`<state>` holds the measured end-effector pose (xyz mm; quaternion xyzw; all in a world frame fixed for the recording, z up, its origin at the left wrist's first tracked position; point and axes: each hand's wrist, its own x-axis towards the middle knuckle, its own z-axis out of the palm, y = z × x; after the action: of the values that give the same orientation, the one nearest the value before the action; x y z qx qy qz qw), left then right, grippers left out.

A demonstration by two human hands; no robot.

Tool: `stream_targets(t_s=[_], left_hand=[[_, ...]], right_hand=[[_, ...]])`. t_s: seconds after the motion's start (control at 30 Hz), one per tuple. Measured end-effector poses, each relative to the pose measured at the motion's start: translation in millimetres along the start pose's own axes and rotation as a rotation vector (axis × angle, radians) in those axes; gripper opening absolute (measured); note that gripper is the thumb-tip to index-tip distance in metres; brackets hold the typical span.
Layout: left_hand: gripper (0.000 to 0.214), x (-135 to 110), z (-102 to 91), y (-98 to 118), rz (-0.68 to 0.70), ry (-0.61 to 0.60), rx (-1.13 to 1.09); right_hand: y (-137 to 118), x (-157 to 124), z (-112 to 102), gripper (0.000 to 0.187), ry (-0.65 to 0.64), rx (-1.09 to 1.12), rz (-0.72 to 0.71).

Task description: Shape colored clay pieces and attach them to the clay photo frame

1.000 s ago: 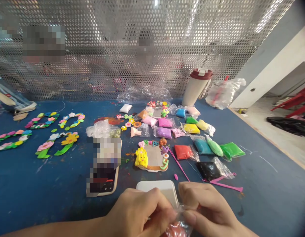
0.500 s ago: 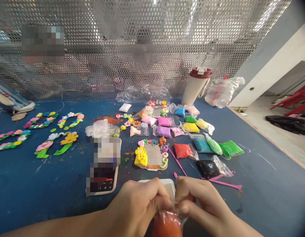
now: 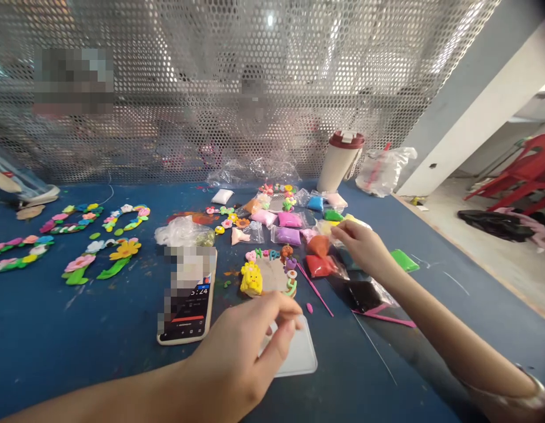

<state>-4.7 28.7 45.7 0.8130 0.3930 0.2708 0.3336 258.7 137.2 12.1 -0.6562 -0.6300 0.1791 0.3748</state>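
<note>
My right hand (image 3: 358, 242) reaches over the clay packets, its fingers closed on the top of a clear bag of orange-brown clay (image 3: 318, 245). That bag hangs just above or touches a bag of red clay (image 3: 321, 266). My left hand (image 3: 250, 341) is nearer to me, over a white translucent board (image 3: 301, 349). Its fingers are curled toward the thumb; whatever may be between them is hidden. Beyond the left hand lies a decorated frame (image 3: 268, 273) with a yellow figure (image 3: 251, 278) and small clay letters along its top.
A phone (image 3: 188, 311) lies left of the frame. Pink modelling tools (image 3: 315, 289) and a black clay bag (image 3: 364, 295) are on the right. Flower-covered clay shapes (image 3: 100, 258) sit at left. A lidded cup (image 3: 340, 161) stands by the perforated metal screen (image 3: 188, 88).
My right hand has carried the orange-brown clay bag forward to the other packets. My left hand has come off the bag and stayed near, uncovering more of the white board.
</note>
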Motion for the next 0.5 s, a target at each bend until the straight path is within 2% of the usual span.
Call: stream_targets(t_s=[0.1,0.17,0.27,0.37,0.5], left_hand=[[0.015,-1,4.9,2,0.136,-0.206,0.141],[0.013,-3,11.0,-1,0.277,-0.28,0.228],[0.013,-5,19.8,-7,0.404,-0.299,0.32],[0.013,-7,24.4,-12,0.418,-0.305,0.357],[0.017,-10,28.8,-15,0.457,-0.286,0.372]], right_hand=[[13,9,8,0.015,0.115,-0.046,0.014],[14,6,9,0.018,0.177,-0.049,0.0],[9,-4,6,0.02,0.195,-0.021,-0.038],[-1,-17,2,0.016,0.139,0.038,-0.076],[-16,-34,-1,0.02,0.082,0.076,-0.102]])
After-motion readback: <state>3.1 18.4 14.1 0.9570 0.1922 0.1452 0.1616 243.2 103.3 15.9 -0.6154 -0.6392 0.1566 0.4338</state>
